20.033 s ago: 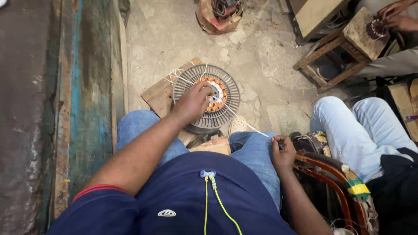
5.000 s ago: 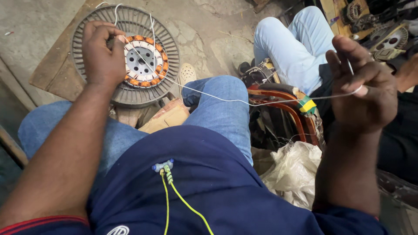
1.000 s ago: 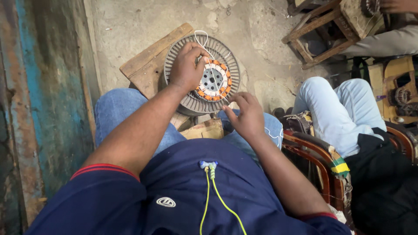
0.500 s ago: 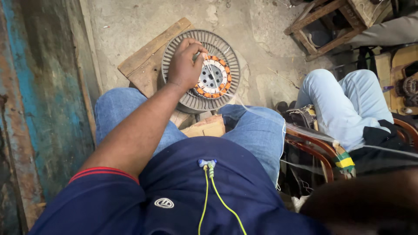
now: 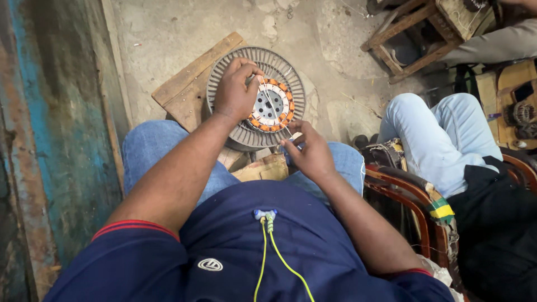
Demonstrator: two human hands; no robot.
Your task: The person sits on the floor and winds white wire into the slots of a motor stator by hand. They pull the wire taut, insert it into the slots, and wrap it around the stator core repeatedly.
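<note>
Nearest the camera is the person's own chest in a navy shirt (image 5: 313,251), with a yellow-green cord (image 5: 274,251) hanging down its middle, and below that the knees in blue jeans (image 5: 162,151). The right hand (image 5: 310,154) hovers over the right knee, fingers curled and pinched on a thin white thread (image 5: 272,106) — the line runs taut from those fingertips up and across the round part ahead. Just beside that hand, between the knees, sits a small tan block of wood or card (image 5: 263,168); which it is cannot be told.

Next out, the left hand (image 5: 235,92) lies on the round grey motor stator (image 5: 257,98), fingers bent and pressing on its upper left part, the fingertips closed near the thread's far end. The stator is a finned disc with an orange and white ring of windings at its centre. It lies flat on a wooden board (image 5: 190,84), which rests on the concrete floor (image 5: 330,50) just in front of the knees.

To the left stands a worn blue-painted wall or plank (image 5: 50,128). To the right, a second person sits in light jeans (image 5: 442,134) on a chair with a red curved arm (image 5: 408,196). Farther off, at the top right — a small wooden stool (image 5: 414,33).
</note>
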